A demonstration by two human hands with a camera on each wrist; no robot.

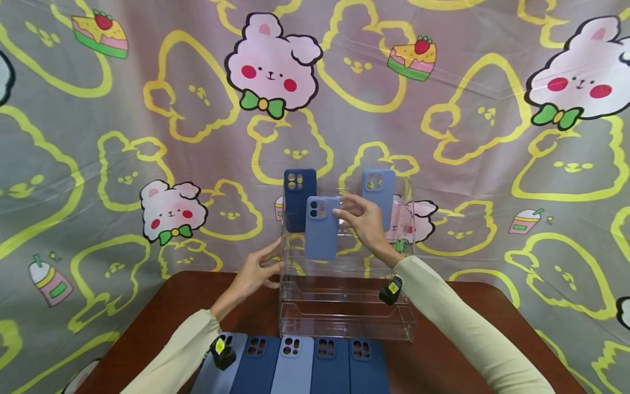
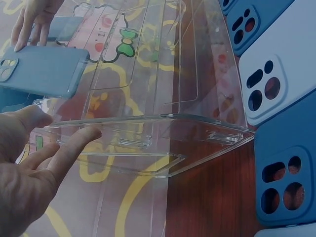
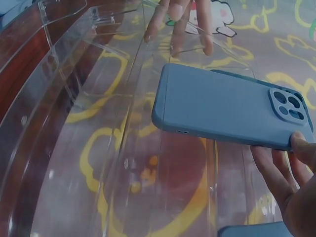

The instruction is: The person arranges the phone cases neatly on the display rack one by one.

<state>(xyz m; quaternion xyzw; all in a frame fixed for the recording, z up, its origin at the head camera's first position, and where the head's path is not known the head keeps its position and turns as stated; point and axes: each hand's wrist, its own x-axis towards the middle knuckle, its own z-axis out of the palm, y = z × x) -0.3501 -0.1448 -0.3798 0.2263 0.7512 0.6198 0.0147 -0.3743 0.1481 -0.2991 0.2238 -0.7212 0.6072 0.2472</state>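
My right hand (image 1: pixel 366 221) pinches a light blue phone case (image 1: pixel 321 236) by its upper right edge, thumb on the back. The case is upright in front of the upper part of a clear acrylic tiered rack (image 1: pixel 346 327). In the right wrist view, the fingers lie behind the case (image 3: pixel 212 103) near its camera cutouts. My left hand (image 1: pixel 253 272) is at the rack's left side, fingers spread and fairly straight; in the left wrist view its fingertips are right at the clear side panel. Behind the held case, a dark blue case (image 1: pixel 301 186) stands on the top tier at left.
Another light blue case (image 1: pixel 385 191) stands on the top tier at right. Several blue and pale blue cases (image 1: pixel 292 366) lie in a row on the brown table (image 1: pixel 162 320) before the rack. A cartoon-patterned cloth (image 1: pixel 197 158) hangs behind.
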